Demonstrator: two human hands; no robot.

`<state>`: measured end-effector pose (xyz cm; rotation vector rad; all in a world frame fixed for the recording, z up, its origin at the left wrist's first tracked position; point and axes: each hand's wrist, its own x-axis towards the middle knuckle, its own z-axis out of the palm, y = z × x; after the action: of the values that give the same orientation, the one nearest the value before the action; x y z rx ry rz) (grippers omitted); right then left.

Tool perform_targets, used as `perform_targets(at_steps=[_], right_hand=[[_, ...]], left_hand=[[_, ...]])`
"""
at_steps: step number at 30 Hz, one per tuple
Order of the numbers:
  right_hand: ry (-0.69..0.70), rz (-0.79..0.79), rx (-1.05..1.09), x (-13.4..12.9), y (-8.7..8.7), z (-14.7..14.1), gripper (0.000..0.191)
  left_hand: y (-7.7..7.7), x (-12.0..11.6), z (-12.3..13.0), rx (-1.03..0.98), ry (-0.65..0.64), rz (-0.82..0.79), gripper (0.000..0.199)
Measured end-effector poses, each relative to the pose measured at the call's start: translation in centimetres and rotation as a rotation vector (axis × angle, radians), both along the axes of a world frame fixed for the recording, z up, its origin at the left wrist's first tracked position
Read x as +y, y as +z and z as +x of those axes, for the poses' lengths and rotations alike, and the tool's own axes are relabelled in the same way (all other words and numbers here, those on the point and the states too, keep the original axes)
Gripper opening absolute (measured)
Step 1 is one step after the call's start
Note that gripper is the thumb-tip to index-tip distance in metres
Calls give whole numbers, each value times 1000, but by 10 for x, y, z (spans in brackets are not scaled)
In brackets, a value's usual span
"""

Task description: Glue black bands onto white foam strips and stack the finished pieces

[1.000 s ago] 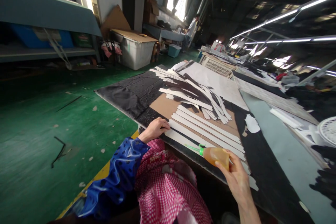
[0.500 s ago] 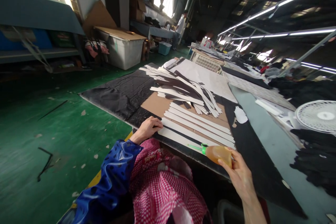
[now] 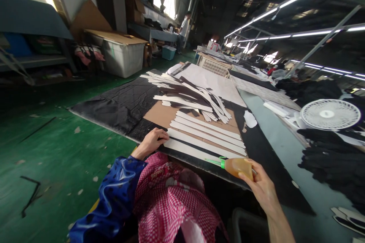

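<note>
My right hand is wrapped around a squeeze bottle of amber liquid. It lies tilted on its side, its thin green nozzle pointing left over the nearest white strip. At that strip's left end, my left hand has its fingers closed together on the tip. Several more white strips lie side by side just beyond, partly on a brown cardboard sheet. Behind them is a loose pile of white and dark strips. Whether liquid is leaving the nozzle cannot be made out.
Black cloth covers the table. A white fan and dark fabric are on the right. A grey bin stands on the green floor at left; a person stands far back.
The view has swung slightly right, so the table and surroundings sit farther left. The nozzle stays over the nearest strip, a little nearer its right end. Both hands keep their grip.
</note>
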<state>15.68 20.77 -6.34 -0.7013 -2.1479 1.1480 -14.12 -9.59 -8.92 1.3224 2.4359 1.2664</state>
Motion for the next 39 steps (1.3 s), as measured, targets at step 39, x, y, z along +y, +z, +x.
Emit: perform_targets(at_steps=[39], right_hand=[[-274, -83, -19, 35, 15, 91, 67]], left_hand=[[-6, -1, -7, 1, -27, 22, 24]])
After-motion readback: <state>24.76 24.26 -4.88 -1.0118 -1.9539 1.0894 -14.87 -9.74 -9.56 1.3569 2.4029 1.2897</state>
